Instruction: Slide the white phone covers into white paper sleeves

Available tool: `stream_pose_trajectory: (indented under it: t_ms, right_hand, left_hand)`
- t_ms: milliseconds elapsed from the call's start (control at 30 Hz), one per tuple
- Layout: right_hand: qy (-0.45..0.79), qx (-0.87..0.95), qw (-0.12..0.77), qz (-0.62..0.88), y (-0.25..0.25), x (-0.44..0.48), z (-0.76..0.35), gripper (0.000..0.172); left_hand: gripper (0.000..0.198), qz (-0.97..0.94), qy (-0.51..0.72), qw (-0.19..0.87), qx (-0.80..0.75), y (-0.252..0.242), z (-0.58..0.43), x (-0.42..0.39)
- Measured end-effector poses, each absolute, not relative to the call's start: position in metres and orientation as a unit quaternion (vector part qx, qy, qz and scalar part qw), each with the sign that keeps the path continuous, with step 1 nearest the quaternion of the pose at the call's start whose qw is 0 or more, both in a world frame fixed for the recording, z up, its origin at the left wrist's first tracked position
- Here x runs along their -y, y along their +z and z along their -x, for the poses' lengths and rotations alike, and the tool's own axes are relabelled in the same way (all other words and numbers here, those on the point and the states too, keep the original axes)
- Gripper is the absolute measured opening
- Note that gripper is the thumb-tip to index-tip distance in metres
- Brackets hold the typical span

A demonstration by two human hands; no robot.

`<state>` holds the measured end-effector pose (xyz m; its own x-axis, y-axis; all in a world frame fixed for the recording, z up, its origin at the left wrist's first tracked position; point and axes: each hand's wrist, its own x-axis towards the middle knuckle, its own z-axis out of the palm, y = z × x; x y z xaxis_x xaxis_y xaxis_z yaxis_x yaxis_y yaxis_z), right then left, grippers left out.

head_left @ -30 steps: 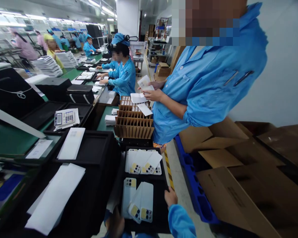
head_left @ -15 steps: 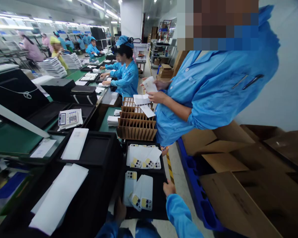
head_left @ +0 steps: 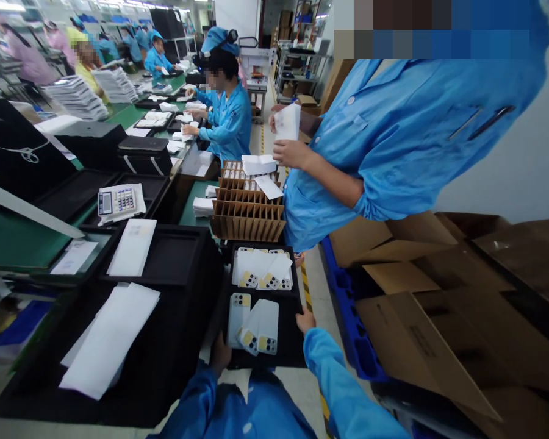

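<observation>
Both my hands hold a black tray point(head_left: 289, 341) carrying white phone backs point(head_left: 256, 323) with yellow camera blocks. My left hand point(head_left: 219, 355) grips the tray's near left edge, fingers tucked under it. My right hand point(head_left: 305, 319) clasps the right edge. A second black tray point(head_left: 235, 263) with more phone backs point(head_left: 264, 269) lies just beyond. Further on stands a brown cardboard divider box point(head_left: 247, 218) with slots.
A person in a blue coat point(head_left: 384, 140) stands close on the right, holding white sheets point(head_left: 287, 122) over the divider box. Brown cartons point(head_left: 421, 317) on a blue pallet point(head_left: 348, 317) fill the right. Left: black trays, white papers point(head_left: 110, 338), a calculator point(head_left: 119, 202). Other workers sit further back.
The view has drawn back, so my blue sleeves and the tray show more fully. The standing person has raised the white sheets higher. My grip on the tray is unchanged.
</observation>
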<state>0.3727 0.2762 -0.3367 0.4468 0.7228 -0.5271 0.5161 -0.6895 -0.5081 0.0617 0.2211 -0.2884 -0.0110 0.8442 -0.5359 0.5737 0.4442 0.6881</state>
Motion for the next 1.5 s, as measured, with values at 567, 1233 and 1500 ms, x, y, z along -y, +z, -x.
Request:
stream_pose_trajectory:
  t_ms: [567, 1233, 1500]
  right_hand:
    - [0.346, 0.347, 0.038, 0.871, -0.301, -0.258, -0.221, 0.103]
    - [0.354, 0.296, 0.017, 0.887, -0.308, -0.298, -0.221, 0.048]
    - [0.354, 0.38, 0.058, 0.852, -0.294, -0.275, -0.249, 0.034]
  left_hand:
    - [0.046, -0.563, 0.09, 0.631, -0.526, -0.133, -0.028, -0.132]
    - [0.047, -0.535, 0.136, 0.628, -0.548, -0.152, -0.001, -0.138]
    - [0.059, -0.49, 0.132, 0.657, -0.557, -0.161, 0.004, -0.139]
